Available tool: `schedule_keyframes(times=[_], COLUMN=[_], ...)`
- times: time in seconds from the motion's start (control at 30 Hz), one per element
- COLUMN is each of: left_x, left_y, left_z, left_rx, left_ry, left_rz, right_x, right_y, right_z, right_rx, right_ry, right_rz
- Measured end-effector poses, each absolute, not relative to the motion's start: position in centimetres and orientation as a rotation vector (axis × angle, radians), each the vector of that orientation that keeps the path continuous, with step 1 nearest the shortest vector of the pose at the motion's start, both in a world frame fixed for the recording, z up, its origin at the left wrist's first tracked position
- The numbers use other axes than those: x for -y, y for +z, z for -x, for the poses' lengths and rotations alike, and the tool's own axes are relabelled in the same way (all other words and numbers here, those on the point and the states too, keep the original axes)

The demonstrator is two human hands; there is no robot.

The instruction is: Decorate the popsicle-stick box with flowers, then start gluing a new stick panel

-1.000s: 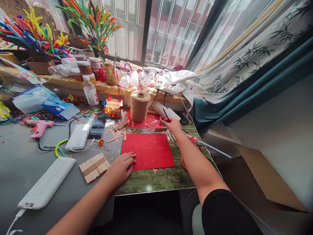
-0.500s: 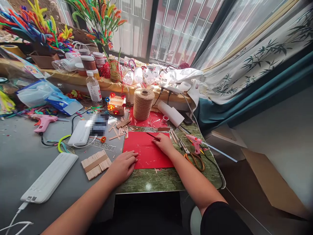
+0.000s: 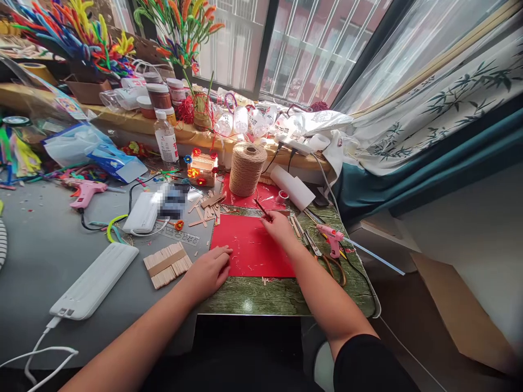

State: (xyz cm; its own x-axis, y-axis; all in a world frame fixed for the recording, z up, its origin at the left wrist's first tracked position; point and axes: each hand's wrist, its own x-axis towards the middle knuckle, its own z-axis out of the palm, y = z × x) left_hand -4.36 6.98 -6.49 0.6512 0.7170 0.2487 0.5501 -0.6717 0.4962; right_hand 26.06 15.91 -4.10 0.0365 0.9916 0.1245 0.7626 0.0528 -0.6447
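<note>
A red paper sheet lies on the green mat in front of me. My left hand rests flat on the sheet's near left corner, fingers stretched out. My right hand is at the sheet's far right edge, pinching a thin dark red stick that points up and to the left. A small red-rimmed pot stands just behind that hand.
A jute twine spool and a white roll stand behind the sheet. Scissors and a pink glue gun lie to the right. Bundled wooden sticks, white power banks, another pink glue gun and clutter fill the left.
My right hand came back from the small pot at the far side with the thin stick and now sits at the red sheet's far edge. My left hand stayed on the sheet.
</note>
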Motion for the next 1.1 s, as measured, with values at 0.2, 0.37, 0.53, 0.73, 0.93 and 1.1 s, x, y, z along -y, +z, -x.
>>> schedule_keyframes(times=[0.2,0.37,0.53,0.73,0.93,1.1], left_x=[-6.8,-6.7,-6.5,-6.5,-6.5,-6.6], left_y=[-6.2,-6.0,-5.7,-5.8,-5.8,-5.7], left_z=[4.2,4.2,4.3,4.2,4.3,4.3], left_rx=[-1.008,-1.014,-1.031,-1.033,-1.047,-1.042], left_ry=[0.609,0.622,0.612,0.628,0.621,0.644], left_rz=[-2.541,-2.560,-2.550,-2.554,-2.534,-2.507], right_x=[-13.3,-13.3,-13.8,-14.2,-13.3,-12.4], right_y=[-5.5,-4.7,-4.5,-4.4,-4.7,-5.6], right_z=[-20.0,-17.8,-17.0,-17.0,-16.5,-15.9], right_rx=[1.976,2.072,2.160,2.273,2.363,2.344], right_ry=[0.703,0.691,0.669,0.635,0.541,0.457], right_rz=[1.723,1.699,1.670,1.662,1.643,1.713])
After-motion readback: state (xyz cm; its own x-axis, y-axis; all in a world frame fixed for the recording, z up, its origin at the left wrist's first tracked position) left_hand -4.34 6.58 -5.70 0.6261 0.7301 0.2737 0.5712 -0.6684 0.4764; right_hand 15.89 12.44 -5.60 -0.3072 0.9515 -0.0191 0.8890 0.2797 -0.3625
